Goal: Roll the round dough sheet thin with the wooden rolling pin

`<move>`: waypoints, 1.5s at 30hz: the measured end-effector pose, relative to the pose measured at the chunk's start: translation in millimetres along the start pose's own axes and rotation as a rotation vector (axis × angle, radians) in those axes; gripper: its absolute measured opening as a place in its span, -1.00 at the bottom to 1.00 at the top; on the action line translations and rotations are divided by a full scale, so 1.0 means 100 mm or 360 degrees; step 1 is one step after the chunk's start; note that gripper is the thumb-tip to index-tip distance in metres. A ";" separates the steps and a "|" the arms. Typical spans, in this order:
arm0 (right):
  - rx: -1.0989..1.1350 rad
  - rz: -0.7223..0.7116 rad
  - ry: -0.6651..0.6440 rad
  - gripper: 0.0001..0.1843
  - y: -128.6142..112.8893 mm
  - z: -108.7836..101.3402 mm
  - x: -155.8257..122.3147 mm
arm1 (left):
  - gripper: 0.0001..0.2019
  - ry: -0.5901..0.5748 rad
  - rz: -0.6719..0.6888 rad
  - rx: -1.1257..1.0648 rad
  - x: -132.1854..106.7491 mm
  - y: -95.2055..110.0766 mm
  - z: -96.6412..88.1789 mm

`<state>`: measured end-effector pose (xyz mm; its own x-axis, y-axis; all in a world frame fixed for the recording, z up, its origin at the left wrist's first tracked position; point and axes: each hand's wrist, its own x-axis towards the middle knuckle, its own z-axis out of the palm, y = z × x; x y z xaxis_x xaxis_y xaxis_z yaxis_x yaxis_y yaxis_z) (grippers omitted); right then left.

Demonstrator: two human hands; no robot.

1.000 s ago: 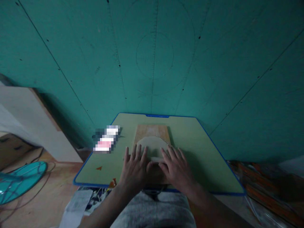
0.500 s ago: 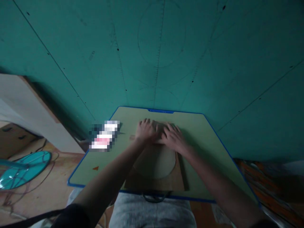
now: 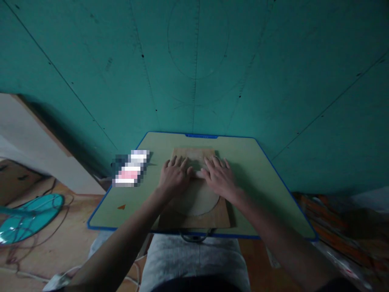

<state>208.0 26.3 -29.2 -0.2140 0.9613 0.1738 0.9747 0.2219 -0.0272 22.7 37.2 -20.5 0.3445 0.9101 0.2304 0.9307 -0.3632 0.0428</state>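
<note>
left hand [image 3: 176, 176]: fingers spread flat, ungripped, over rolling pin [image 3: 199, 174], frame centre
right hand [image 3: 220, 176]: same
pale disc [image 3: 196, 200]: on wooden board [image 3: 194, 222], lower centre

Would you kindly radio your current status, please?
Left hand and right hand over rolling pin. Dough sheet on wooden board. Orange scrap aside, left.
</note>
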 end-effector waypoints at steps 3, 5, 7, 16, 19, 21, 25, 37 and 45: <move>0.0024 0.0032 0.0014 -0.39 0.03 -0.03 0.12 | -0.51 -0.0059 -0.0076 0.0076 0.19 0.03 0.02; 0.0074 0.0048 0.0006 -0.42 0.09 -0.03 0.28 | -0.50 -0.0083 -0.0116 0.0082 0.37 0.04 0.07; 0.0126 0.0083 -0.0035 -0.46 0.17 -0.01 0.47 | -0.49 -0.0109 -0.0141 0.0057 0.57 0.02 0.13; 0.0154 0.0306 -0.0116 -0.59 0.21 -0.07 0.73 | -0.52 -0.0127 -0.0163 -0.0011 0.87 -0.02 0.14; 0.0169 0.0225 -0.0077 -0.58 0.06 -0.11 0.40 | -0.57 -0.0111 -0.0115 0.0012 0.55 0.00 0.05; 0.0162 0.0085 -0.0030 -0.55 -0.04 -0.13 0.11 | -0.61 -0.0085 -0.0038 0.0026 0.29 -0.01 0.02; 0.0153 -0.0167 0.0024 -0.46 -0.19 -0.13 -0.32 | -0.56 0.0013 0.0124 0.0052 -0.05 -0.11 0.03; 0.0249 -0.0208 -0.0077 -0.44 0.18 0.02 0.07 | -0.51 -0.0179 0.0209 0.0019 0.83 -0.01 0.25; 0.0171 0.0007 -0.0050 -0.48 0.23 0.11 0.16 | -0.52 -0.0226 0.0368 -0.0075 1.10 0.06 0.26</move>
<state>226.3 48.7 -37.4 -0.2136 0.9665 0.1423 0.9634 0.2326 -0.1335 69.5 140.0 -20.3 0.5639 0.8197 0.1008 0.8198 -0.5703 0.0511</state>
